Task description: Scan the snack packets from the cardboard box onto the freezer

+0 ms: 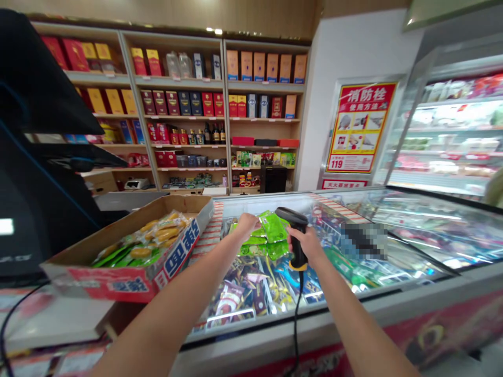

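Observation:
My right hand (307,242) is wrapped round the grip of a black barcode scanner (299,255), with yellow trim at its base and a cord hanging down. My left hand (248,224) is closed at the edge of a bright green snack packet (274,226), which is tilted up just left of the scanner's head. More green packets (255,250) lie beneath it on the glass top of a chest freezer (231,317). Part of the fingers of my left hand is hidden behind the hand itself.
An open cardboard box (113,285) of yellow and green packaged snacks stands at the left, beside a dark checkout terminal (43,183). Shelves (178,118) of boxed goods line the back wall. A lit display fridge (458,141) stands at the right. The scanner's cord (297,319) drops over the freezer's front.

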Available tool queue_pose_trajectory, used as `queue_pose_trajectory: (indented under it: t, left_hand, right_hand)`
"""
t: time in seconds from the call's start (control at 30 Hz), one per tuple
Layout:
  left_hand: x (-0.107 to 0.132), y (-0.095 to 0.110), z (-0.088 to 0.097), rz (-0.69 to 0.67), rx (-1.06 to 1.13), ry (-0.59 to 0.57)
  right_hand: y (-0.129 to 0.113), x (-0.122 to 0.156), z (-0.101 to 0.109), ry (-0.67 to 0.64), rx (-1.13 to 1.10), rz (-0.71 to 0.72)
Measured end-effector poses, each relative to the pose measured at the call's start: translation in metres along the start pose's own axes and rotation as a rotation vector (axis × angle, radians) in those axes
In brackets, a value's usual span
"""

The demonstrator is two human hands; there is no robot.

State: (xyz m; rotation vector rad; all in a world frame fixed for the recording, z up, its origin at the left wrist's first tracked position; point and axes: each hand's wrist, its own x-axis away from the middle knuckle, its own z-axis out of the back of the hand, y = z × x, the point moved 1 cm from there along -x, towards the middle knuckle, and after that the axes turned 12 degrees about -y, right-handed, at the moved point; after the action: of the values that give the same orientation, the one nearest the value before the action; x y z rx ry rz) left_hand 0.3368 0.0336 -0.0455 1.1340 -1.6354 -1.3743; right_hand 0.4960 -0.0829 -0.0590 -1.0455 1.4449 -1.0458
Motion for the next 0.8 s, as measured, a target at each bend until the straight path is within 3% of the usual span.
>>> queue_pose_trajectory:
  t: [0.13,0.27,0.4,0.53,0.67,0.8]
  left_hand:
    - [0.029,0.017,0.03,-0.001,-0.058,0.047]
    - [0.065,0.05,0.074,-0.078,-0.167,0.051]
    - [0.099,0.09,0.145,-0.098,-0.514,0.119]
    - [0.126,0.116,0.223,0.077,-0.996,0.12]
    - [0.14,0.114,0.272,0.278,-1.372,0.127]
    - [0.142,0.096,0.291,0.45,-1.507,0.112]
  right_hand:
    - [0.002,-0.001,-0.025,-0.066,-0.002,-0.031]
    - [0.006,-0.007,-0.062,-0.172,-0.003,-0.047]
    - [0.017,-0.011,-0.096,-0.28,-0.062,-0.038]
    - [0.032,-0.009,-0.111,-0.349,-0.129,-0.03]
    - [0.041,-0.006,-0.105,-0.369,-0.086,-0.022]
    - [0.04,-0.004,-0.095,-0.349,-0.078,-0.008]
